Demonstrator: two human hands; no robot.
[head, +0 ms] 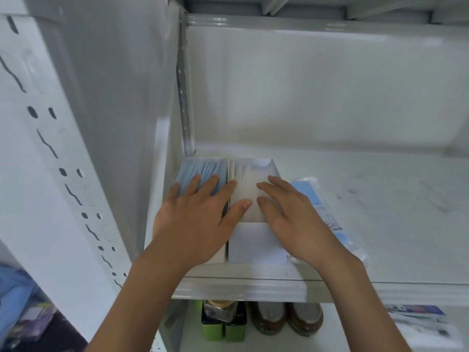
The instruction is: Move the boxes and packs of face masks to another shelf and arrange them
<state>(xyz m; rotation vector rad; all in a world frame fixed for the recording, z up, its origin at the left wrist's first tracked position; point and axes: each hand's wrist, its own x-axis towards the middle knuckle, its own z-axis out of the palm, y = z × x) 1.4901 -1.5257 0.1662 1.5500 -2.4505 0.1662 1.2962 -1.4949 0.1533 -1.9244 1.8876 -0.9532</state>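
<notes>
Two open white boxes stand side by side at the left end of a white shelf [380,199]. The left box [203,166] holds blue masks, the right box [256,240] holds white masks. My left hand [198,214] lies flat with straight fingers on the blue masks, its thumb reaching over the white ones. My right hand [286,214] rests flat on the white masks and the right box's edge. A clear pack of blue masks [319,207] lies flat just right of the boxes, partly under my right hand.
A white side panel [114,97] and a slotted upright [45,148] close off the left. On the shelf below stand green containers [223,329] and jars [286,318], with a printed pack [421,318] to the right.
</notes>
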